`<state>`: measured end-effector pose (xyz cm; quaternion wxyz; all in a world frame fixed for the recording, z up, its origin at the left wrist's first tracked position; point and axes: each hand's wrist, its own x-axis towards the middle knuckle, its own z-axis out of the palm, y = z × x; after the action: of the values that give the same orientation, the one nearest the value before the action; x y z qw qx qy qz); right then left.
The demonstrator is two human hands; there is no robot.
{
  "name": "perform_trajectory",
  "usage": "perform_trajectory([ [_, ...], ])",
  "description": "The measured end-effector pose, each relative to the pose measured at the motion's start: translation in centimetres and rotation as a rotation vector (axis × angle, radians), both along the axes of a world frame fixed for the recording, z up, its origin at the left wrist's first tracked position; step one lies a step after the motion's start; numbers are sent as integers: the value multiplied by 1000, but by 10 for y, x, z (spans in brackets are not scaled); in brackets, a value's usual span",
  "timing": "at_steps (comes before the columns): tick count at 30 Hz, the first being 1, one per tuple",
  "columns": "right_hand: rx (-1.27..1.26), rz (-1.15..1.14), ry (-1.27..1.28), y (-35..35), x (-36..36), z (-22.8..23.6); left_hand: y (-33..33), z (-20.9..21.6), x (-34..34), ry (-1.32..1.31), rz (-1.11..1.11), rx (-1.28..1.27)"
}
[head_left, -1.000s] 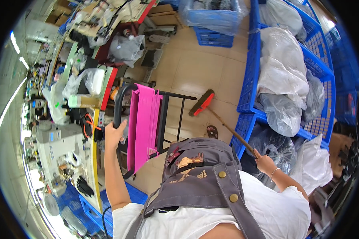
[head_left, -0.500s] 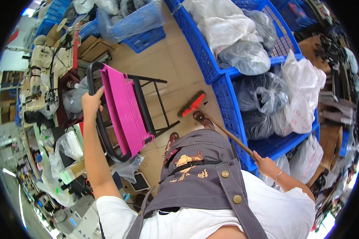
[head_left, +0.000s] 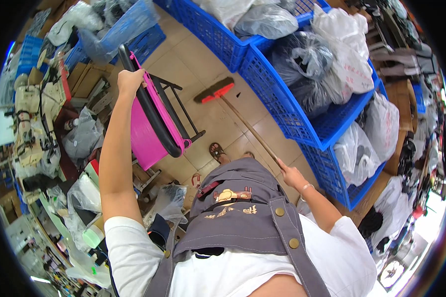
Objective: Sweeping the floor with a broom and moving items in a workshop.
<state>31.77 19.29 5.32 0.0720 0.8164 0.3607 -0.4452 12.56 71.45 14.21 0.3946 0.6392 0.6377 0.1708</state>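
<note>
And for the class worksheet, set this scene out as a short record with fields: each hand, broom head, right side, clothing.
Left hand: gripping a black-framed pink chair
Right hand: closed around a broom handle
Broom head: red, dark-bristled, on beige floor tiles
Right side: blue plastic crates holding plastic bags
Clothing: grey apron, white shirt

Looked like a sewing workshop. Had a bench (head_left: 64, 84) at the left, crowded with cream-coloured machinery (head_left: 34, 131) resembling industrial sewing machines, and with crumpled clear plastic (head_left: 79, 195) nearby. Was lined at the right with blue plastic crates (head_left: 277, 96), crammed with bulging clear and white bags (head_left: 349, 74). Also had brown cardboard (head_left: 78, 81) beside the bench and plain tiled flooring (head_left: 181, 59) underfoot.
</note>
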Motion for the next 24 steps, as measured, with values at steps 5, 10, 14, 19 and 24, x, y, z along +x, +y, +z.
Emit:
perform_trajectory([
  [5, -145, -74, 0, -134, -43, 85, -27, -22, 30, 9, -119, 33],
  [10, -286, -227, 18, -230, -102, 152, -65, -37, 64, 8, -212, 54],
  [14, -357, -354, 66, -263, -131, 187, -57, -63, 41, -426, -173, -100],
  [19, -2, -482, 49, -285, -139, 155, -121, -26, 27, -553, -71, -132],
  [24, 184, -305, -73, -243, -88, 4, -216, -36, -12, -227, -27, 436],
])
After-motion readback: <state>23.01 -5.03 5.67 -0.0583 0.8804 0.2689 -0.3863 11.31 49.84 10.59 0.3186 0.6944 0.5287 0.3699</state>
